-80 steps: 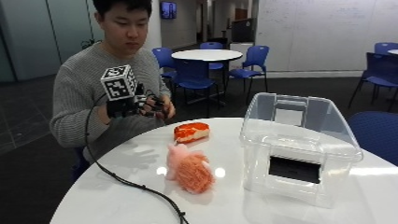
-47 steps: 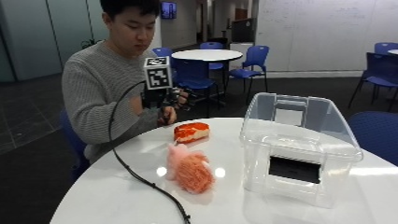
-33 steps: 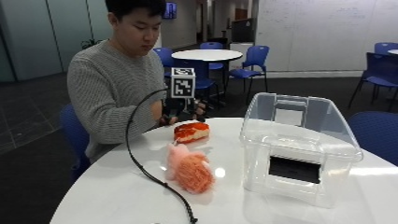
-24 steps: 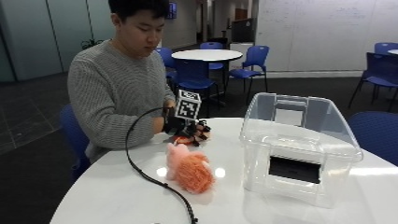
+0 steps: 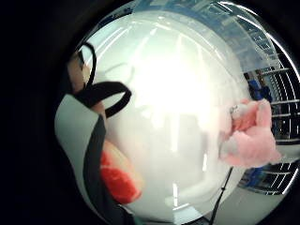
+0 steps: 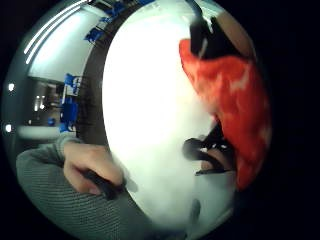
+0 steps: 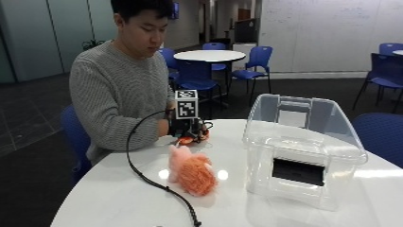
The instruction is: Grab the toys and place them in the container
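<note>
— Round white table (image 7: 126, 198) in an open room with blue chairs (image 7: 252, 64) behind: what sits on it?

— A clear plastic container (image 7: 302, 146) stands on the side away from the person, open at the top. A pink plush toy (image 7: 189, 171) lies near the middle of the table, well apart from the container. A red toy (image 7: 186, 139) lies nearer the person, almost covered by the gloved right hand (image 7: 186, 128).

— What is that hand doing?

— It rests down on the red toy at the table's edge. From the thumb-side palm view, the red toy (image 6: 232, 100) fills the space beside the palm, and strapped fingers (image 6: 210, 155) curl around it. The little-finger view shows the same red toy (image 5: 119, 180) against the glove, with the pink toy (image 5: 248, 136) lying farther off on the tabletop.

— And the other hand?

— The bare left hand (image 6: 90, 165), in a grey sleeve (image 6: 65, 210), rests at the table's edge.

— Anything in the container?

— No toy shows inside it.
</note>
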Demonstrator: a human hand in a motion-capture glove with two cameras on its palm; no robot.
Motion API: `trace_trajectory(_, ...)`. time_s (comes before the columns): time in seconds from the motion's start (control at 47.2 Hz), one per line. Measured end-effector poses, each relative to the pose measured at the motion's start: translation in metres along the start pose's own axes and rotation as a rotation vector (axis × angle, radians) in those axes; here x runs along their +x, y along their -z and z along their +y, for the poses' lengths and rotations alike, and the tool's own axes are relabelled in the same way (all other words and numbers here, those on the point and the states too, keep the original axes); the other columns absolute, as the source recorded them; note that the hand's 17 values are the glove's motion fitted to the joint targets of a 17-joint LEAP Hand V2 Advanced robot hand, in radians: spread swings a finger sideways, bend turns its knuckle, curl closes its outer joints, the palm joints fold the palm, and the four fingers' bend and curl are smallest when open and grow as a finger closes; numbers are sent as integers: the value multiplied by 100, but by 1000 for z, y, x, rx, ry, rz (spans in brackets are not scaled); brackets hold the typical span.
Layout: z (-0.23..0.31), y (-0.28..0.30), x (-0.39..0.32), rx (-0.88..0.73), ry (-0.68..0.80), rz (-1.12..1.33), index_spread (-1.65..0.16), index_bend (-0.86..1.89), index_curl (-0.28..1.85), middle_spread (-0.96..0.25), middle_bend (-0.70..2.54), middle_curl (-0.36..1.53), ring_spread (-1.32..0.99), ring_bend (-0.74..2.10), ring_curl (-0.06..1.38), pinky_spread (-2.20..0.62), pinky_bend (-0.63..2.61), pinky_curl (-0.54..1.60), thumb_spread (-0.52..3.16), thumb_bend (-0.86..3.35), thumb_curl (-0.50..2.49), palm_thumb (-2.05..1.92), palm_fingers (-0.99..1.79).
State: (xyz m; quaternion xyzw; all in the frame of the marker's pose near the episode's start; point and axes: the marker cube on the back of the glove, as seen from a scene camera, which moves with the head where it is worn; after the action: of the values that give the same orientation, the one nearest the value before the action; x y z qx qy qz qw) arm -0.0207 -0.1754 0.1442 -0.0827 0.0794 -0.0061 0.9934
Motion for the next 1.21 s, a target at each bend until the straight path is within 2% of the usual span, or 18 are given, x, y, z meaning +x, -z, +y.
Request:
trace_trajectory(0.085, -6, 30, 1, -18, 46, 22, -42, 28, 21, -21, 47, 30, -44, 116, 43, -38, 114, 41, 132, 23, 56, 66, 76)
trace_trajectory(0.212, -8, 120, 15, 68, 110, 150, -44, 36, 28, -23, 53, 35, -48, 117, 47, -41, 108, 42, 117, 22, 65, 70, 77)
trace_trajectory(0.382, -3, 195, 26, 155, 144, 82, -46, 42, 34, -25, 56, 40, -52, 117, 51, -43, 104, 43, 100, 19, 75, 71, 76)
trace_trajectory(0.509, -22, 204, 32, 170, 88, 2, -46, 43, 38, -25, 58, 43, -53, 117, 53, -44, 104, 44, 89, 18, 82, 70, 75)
trace_trajectory(0.615, -70, 220, 45, 229, 12, -29, -47, 43, 41, -26, 58, 45, -54, 117, 54, -44, 104, 45, 82, 17, 88, 69, 73)
trace_trajectory(0.742, -153, 233, 123, 296, -128, 270, -48, 41, 44, -26, 58, 47, -55, 117, 56, -45, 106, 47, 74, 16, 93, 69, 70)
trace_trajectory(0.848, -219, 229, 139, 268, -338, -37, -49, 40, 47, -27, 56, 49, -55, 116, 58, -44, 107, 47, 70, 15, 97, 68, 68)
trace_trajectory(0.891, -234, 223, 147, 245, -365, -76, -49, 39, 48, -27, 56, 50, -55, 116, 58, -44, 108, 48, 69, 15, 99, 68, 66)
trace_trajectory(1.103, -258, 202, 170, 146, -370, -62, -51, 35, 53, -27, 50, 52, -56, 116, 60, -44, 110, 49, 66, 14, 106, 66, 60)
trace_trajectory(1.209, -254, 190, 177, 40, -389, -84, -50, 22, 52, -26, 40, 50, -53, 113, 61, -43, 117, 50, 69, 11, 107, 61, 43)
